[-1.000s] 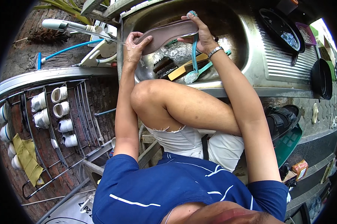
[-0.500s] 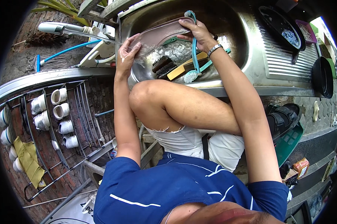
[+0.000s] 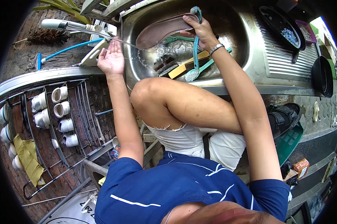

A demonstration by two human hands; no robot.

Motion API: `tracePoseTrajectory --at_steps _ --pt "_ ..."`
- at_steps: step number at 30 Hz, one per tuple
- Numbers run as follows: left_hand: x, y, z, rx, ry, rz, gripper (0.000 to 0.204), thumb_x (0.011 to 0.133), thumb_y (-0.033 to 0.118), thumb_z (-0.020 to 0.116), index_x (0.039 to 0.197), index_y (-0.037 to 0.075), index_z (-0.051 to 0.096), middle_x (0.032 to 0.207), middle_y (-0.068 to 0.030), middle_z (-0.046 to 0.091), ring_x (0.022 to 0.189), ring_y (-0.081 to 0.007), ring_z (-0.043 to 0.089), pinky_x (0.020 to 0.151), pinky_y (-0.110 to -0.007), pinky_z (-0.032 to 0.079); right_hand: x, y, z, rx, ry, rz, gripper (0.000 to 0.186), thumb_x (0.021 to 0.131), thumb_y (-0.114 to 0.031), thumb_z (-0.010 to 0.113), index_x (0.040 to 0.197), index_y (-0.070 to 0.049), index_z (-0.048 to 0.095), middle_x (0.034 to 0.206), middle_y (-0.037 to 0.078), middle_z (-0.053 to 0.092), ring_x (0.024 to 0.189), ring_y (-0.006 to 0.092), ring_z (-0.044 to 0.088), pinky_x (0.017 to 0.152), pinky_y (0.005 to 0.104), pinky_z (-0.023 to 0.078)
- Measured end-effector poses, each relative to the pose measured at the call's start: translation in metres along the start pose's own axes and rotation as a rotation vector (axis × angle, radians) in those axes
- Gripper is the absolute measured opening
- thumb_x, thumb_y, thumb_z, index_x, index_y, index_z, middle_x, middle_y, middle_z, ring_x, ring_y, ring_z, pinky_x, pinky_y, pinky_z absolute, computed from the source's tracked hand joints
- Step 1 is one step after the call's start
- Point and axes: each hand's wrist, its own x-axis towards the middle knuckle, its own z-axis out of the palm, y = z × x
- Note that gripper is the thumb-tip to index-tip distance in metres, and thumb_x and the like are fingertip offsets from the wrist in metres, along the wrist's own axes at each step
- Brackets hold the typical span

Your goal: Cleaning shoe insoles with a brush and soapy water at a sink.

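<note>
My right hand [image 3: 202, 31] grips a grey-brown insole [image 3: 156, 33] and a teal brush [image 3: 196, 54] over the steel sink [image 3: 243, 56]. My left hand [image 3: 111, 58] is open, palm up and fingers stretched, beside the sink's left rim, apart from the insole and near the faucet [image 3: 75, 27]. A stream of water runs from the faucet toward the insole. A dark bristle brush [image 3: 166, 64], a yellow brush [image 3: 178, 70] and a second teal brush [image 3: 204, 68] lie in the basin.
A ridged drainboard [image 3: 284, 63] bears a black tray [image 3: 278, 30], beside a black pan [image 3: 321, 76]. A rack [image 3: 82, 112] of white shoes [image 3: 62, 110] stands at left, with a yellow cloth [image 3: 27, 156]. My bent knee [image 3: 142, 93] is against the sink's front.
My left hand has let go of the insole and moved left, opening palm up. My right hand still holds insole and brush, with the insole's far end swung slightly rightward and up.
</note>
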Motion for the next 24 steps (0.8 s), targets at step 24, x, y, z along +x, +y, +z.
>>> tracePoseTrajectory --at_steps 24 --pt "-0.010 0.080 0.140 0.216 -0.001 -0.012 0.046 0.091 0.014 0.042 0.134 -0.002 0.037 0.138 -0.0367 0.038 0.126 -0.0491 0.051 0.106 -0.055 0.042 -0.062 -0.070 0.032 -1.102 0.311 -1.260 0.028 0.089 -0.017 0.074 0.113 -0.016 0.060 0.091 0.013 0.073 0.085 0.0340 0.072 0.067 0.0381 0.058"
